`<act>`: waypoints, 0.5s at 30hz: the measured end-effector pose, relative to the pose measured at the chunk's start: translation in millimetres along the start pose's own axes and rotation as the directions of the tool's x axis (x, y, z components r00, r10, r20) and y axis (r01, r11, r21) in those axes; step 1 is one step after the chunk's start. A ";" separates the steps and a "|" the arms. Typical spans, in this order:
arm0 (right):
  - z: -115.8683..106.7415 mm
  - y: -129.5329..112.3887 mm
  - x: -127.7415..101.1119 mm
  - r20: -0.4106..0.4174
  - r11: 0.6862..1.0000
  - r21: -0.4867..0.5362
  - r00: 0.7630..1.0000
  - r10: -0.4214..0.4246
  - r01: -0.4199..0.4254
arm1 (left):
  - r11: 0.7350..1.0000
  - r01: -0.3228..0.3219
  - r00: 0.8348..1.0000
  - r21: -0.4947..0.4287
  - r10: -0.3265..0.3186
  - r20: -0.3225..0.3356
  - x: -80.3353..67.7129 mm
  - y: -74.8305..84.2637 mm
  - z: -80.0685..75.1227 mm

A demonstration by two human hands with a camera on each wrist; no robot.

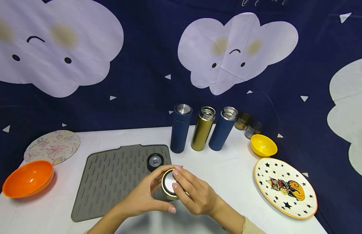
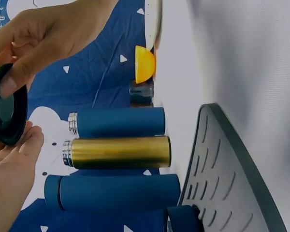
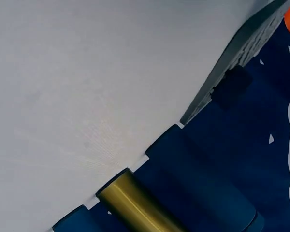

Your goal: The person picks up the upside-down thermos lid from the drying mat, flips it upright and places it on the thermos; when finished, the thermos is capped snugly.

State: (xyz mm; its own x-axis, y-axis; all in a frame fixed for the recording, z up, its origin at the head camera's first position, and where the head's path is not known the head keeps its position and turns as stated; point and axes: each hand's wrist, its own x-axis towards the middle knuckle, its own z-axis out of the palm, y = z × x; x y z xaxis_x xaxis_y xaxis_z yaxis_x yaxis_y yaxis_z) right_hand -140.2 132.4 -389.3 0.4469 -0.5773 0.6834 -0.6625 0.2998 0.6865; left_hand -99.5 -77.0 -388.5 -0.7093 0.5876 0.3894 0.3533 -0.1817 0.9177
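Note:
Both hands hold a round cap [image 1: 168, 184] with a gold rim and pale inside, just above the table at the grey mat's right edge. My left hand [image 1: 157, 193] curls round it from the left and below, and my right hand [image 1: 181, 182] pinches its right side. In the left wrist view the cap [image 2: 7, 111] shows as a dark ring between the left fingers [image 2: 19, 150] and the right hand [image 2: 43, 34]. Behind stand a capped navy bottle [image 1: 181, 128], an uncapped gold bottle [image 1: 202, 129] and an uncapped navy bottle [image 1: 223, 129]. The right wrist view shows no hand.
A dark cap [image 1: 155, 161] lies on the ribbed grey mat [image 1: 116, 182]. An orange bowl [image 1: 28, 178] and a floral plate [image 1: 52, 146] are at the left. At the right are a yellow bowl [image 1: 263, 145], a starred plate [image 1: 286, 190] and two small metal cups [image 1: 248, 125].

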 end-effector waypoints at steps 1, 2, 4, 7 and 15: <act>0.4 -0.3 -1.4 -0.003 1.000 -0.004 1.000 -0.008 0.008 | 1.000 -0.010 1.000 0.007 0.010 -0.008 1.1 0.0 1.9; 0.7 -0.7 -2.4 -0.005 1.000 -0.005 1.000 -0.015 0.014 | 1.000 -0.011 1.000 0.013 0.011 -0.016 2.0 0.2 3.8; 0.9 -1.4 -3.9 -0.007 1.000 -0.006 1.000 -0.025 0.025 | 1.000 -0.002 1.000 0.023 0.002 -0.024 3.4 0.4 7.2; 0.3 -2.8 -4.6 0.000 1.000 0.003 1.000 -0.023 0.023 | 0.999 0.007 0.999 0.043 -0.005 -0.036 4.7 -1.0 11.0; 1.0 0.2 -29.2 0.142 0.962 0.043 0.954 0.263 -0.271 | 0.971 -0.062 0.979 0.230 0.104 -0.176 8.3 -7.8 10.9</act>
State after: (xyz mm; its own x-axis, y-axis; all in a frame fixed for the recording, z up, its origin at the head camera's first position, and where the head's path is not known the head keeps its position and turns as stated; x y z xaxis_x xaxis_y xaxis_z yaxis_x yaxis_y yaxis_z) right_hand -153.9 148.5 -409.3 0.1670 -0.5802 0.7972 -0.7842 0.4119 0.4641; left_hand -101.5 -62.0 -393.3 -0.7650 0.4173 0.4905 0.5274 -0.0311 0.8491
